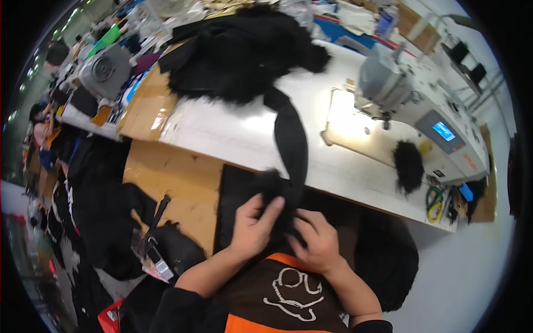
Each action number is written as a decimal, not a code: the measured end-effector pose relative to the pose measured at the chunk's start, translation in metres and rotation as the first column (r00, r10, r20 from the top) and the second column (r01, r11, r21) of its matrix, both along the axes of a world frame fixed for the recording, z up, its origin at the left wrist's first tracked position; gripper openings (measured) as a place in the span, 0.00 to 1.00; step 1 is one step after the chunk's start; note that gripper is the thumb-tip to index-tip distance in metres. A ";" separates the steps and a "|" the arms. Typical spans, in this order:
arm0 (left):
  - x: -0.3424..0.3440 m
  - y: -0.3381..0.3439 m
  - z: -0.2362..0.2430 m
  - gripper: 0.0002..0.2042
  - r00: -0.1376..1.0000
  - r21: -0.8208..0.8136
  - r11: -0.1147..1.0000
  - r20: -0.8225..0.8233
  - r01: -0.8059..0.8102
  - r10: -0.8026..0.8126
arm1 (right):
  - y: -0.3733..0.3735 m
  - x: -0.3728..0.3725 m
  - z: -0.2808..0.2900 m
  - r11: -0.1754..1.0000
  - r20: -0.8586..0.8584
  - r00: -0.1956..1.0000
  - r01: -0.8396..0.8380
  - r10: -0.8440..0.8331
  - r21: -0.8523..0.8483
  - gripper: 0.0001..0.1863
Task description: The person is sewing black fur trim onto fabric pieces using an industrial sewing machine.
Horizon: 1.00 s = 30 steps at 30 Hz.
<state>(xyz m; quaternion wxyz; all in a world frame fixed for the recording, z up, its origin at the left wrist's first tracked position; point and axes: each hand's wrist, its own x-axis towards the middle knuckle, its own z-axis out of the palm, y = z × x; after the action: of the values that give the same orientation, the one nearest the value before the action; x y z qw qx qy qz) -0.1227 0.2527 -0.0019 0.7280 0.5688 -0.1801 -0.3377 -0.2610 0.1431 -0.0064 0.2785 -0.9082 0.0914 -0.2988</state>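
In front of my body, at the near edge of the white sewing table [222,133], both hands hold a piece of black furry fabric [268,183]. My left hand [254,227] pinches it between thumb and fingers. The fingers of my right hand [317,240] are curled in at its right side, their tips partly lost against the black. A long flat black fabric strip [291,139] runs from the held part up over the table edge to a heap of black fur cloth [239,55].
A sewing machine [383,83] with a lit work plate and small screen [443,130] stands at the right. Near it lie a black fur scrap [408,166] and yellow-handled scissors [435,208]. Dark garments and bags [111,222] pile up at the left. Farther left, a person [44,130] is visible.
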 end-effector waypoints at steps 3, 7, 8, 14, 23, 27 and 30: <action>0.010 0.002 0.024 0.07 0.965 -0.035 0.999 0.257 -0.035 0.043 | -0.003 -0.012 0.006 0.989 0.012 0.999 0.046 -0.048 0.142 0.22; 0.034 0.003 0.027 0.11 0.909 -0.171 0.972 0.356 -0.162 0.214 | -0.040 -0.043 0.004 0.957 0.004 0.978 0.201 -0.206 0.209 0.16; 0.040 0.005 0.026 0.11 0.892 -0.141 0.980 0.411 -0.142 0.189 | -0.058 -0.054 0.005 0.942 -0.006 0.960 0.276 -0.280 0.189 0.13; 0.029 -0.002 0.021 0.11 0.899 0.007 0.999 0.437 -0.035 0.028 | -0.172 -0.103 0.026 0.685 -0.012 0.687 0.724 -0.727 -0.076 0.09; 0.013 -0.027 0.016 0.09 0.922 0.134 0.987 0.364 0.087 -0.131 | -0.191 -0.090 0.006 0.847 -0.042 0.876 0.450 -0.480 -0.283 0.15; 0.016 -0.022 0.007 0.06 0.905 0.168 0.978 0.386 0.121 -0.178 | -0.157 -0.087 0.028 0.952 -0.221 0.955 0.130 -0.195 -0.279 0.14; 0.010 -0.034 -0.001 0.06 0.919 0.164 0.977 0.346 0.138 -0.188 | -0.161 -0.098 0.017 0.962 -0.175 0.947 0.271 -0.271 -0.028 0.11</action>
<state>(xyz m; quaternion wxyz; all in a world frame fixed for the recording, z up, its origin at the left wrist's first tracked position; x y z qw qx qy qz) -0.1130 0.2187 -0.0034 0.6113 0.6523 -0.3337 -0.2991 -0.3588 -0.0177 0.0110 0.2241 -0.9104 0.2391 -0.2526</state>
